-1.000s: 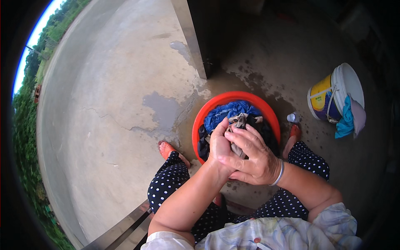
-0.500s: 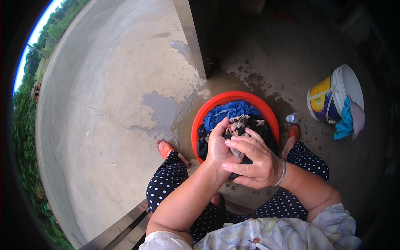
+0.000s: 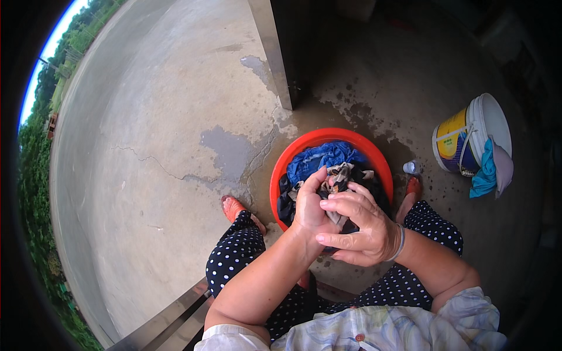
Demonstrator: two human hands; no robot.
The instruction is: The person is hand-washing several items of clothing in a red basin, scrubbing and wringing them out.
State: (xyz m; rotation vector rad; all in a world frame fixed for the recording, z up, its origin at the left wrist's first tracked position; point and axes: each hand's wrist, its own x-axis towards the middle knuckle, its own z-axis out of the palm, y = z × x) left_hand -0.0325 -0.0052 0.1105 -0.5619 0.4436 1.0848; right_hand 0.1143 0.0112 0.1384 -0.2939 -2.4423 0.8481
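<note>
A red plastic basin (image 3: 293,158) sits on the wet concrete between my feet. It holds a blue garment (image 3: 321,159) at the far side and dark clothes. My left hand (image 3: 308,205) and my right hand (image 3: 357,231) are pressed together over the basin. Both grip a patterned black, white and tan cloth (image 3: 336,178), bunched between the palms. A bangle circles my right wrist. My knees in dark polka-dot trousers frame the basin.
A white and yellow bucket (image 3: 468,137) with teal and lilac cloths draped on its rim stands at the right. A small white bottle (image 3: 411,167) lies near my right foot. A metal post (image 3: 275,58) rises behind the basin. Water stains mark the concrete.
Both hands have shifted slightly against each other, rubbing the bunched cloth. The basin and bucket have not moved.
</note>
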